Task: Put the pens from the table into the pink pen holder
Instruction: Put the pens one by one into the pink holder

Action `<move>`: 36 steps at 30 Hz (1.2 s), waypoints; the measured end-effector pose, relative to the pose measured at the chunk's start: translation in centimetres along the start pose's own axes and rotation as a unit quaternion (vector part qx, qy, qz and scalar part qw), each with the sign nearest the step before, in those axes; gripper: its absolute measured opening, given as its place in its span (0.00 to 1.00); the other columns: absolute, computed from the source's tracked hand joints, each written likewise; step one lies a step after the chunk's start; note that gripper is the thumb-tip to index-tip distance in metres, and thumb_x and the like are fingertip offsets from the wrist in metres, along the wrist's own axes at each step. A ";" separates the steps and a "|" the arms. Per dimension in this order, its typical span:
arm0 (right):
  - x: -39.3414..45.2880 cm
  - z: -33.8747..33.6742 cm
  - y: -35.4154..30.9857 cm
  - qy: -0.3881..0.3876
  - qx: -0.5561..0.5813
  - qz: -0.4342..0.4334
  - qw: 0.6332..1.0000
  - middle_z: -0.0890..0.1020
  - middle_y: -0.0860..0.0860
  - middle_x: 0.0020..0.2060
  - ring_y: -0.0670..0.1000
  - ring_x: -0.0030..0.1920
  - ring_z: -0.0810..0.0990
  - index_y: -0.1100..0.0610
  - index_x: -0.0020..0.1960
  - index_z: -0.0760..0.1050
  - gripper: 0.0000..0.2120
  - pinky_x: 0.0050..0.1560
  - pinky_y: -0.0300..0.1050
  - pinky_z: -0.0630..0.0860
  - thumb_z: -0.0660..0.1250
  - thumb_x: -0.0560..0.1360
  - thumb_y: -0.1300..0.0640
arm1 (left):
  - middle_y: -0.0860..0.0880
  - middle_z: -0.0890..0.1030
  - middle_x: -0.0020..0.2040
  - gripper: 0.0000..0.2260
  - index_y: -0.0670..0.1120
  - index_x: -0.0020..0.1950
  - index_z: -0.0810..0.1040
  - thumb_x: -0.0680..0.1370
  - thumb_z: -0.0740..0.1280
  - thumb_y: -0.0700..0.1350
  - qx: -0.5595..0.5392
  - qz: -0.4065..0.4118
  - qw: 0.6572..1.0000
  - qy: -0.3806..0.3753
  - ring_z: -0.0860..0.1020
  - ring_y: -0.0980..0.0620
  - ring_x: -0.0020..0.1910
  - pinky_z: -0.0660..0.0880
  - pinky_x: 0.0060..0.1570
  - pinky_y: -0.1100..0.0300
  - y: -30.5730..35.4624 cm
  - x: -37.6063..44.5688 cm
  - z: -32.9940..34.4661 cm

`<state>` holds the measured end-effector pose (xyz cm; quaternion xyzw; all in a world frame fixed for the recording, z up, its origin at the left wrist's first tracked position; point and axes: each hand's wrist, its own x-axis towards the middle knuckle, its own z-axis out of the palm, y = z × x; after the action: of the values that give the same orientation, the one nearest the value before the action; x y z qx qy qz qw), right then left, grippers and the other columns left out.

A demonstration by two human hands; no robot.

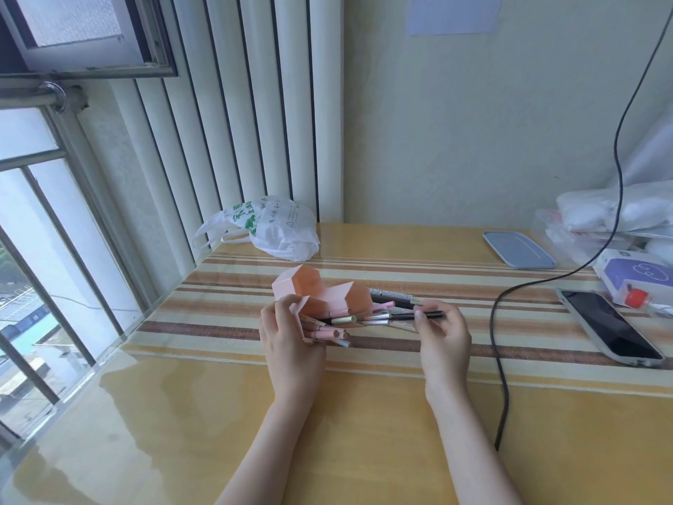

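The pink pen holder [309, 289], made of several hexagonal tubes, lies tipped on its side on the striped cloth, openings facing right. My left hand [289, 344] grips its near left end. Several pens [335, 328], pink, silver and gold, stick out of the lower tubes. My right hand [442, 333] pinches a thin black pen [431, 316] that points left toward the holder's openings. A dark pen with a silver patterned band [391, 298] lies on the table just behind my right fingers.
A white plastic bag [276, 227] sits behind the holder. A blue-grey lid [519, 249], a phone [612, 328], a purple-and-white box [635, 277] and wrapped white bundles [619, 209] fill the right side. A black cable [499, 344] runs down across the table.
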<state>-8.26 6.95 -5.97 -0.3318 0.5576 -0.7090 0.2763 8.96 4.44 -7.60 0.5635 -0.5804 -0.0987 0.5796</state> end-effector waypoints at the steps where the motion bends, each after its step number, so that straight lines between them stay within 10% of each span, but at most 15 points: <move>1: 0.0 -0.1 -0.2 0.008 0.070 0.019 0.997 0.82 0.52 0.45 0.45 0.43 0.82 0.54 0.50 0.73 0.09 0.46 0.36 0.76 0.65 0.76 0.67 | 0.54 0.66 0.53 0.28 0.49 0.59 0.69 0.64 0.74 0.35 -0.002 -0.002 1.000 -0.001 0.64 0.54 0.54 0.71 0.52 0.46 0.0 0.0 0.0; 8: 0.4 -0.6 -0.9 0.046 0.326 0.081 0.941 0.81 0.55 0.49 0.49 0.57 0.80 0.53 0.54 0.71 0.14 0.53 0.40 0.80 0.64 0.76 0.70 | 0.53 0.66 0.52 0.27 0.50 0.59 0.69 0.64 0.74 0.36 -0.011 -0.007 1.000 0.004 0.62 0.58 0.52 0.70 0.51 0.47 0.1 0.0 -0.1; 19: 1.6 -1.6 -0.7 0.027 0.522 0.191 0.831 0.83 0.52 0.42 0.49 0.46 0.82 0.53 0.52 0.73 0.14 0.44 0.40 0.81 0.59 0.77 0.71 | 0.54 0.66 0.52 0.27 0.51 0.59 0.69 0.64 0.74 0.37 -0.011 -0.017 1.000 -0.003 0.63 0.56 0.52 0.70 0.51 0.49 0.0 0.0 -0.1; 36: 1.1 -0.7 -1.4 -0.002 0.454 0.179 0.873 0.78 0.50 0.40 0.48 0.42 0.73 0.51 0.50 0.70 0.10 0.44 0.41 0.76 0.65 0.76 0.65 | 0.55 0.66 0.53 0.29 0.53 0.58 0.67 0.63 0.74 0.35 0.002 0.006 1.000 -0.002 0.64 0.56 0.53 0.71 0.52 0.44 0.0 -0.1 0.0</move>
<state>-9.54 6.93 -4.53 -0.0659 0.2234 -0.8221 0.5196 8.90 4.50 -7.62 0.5609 -0.5856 -0.0950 0.5775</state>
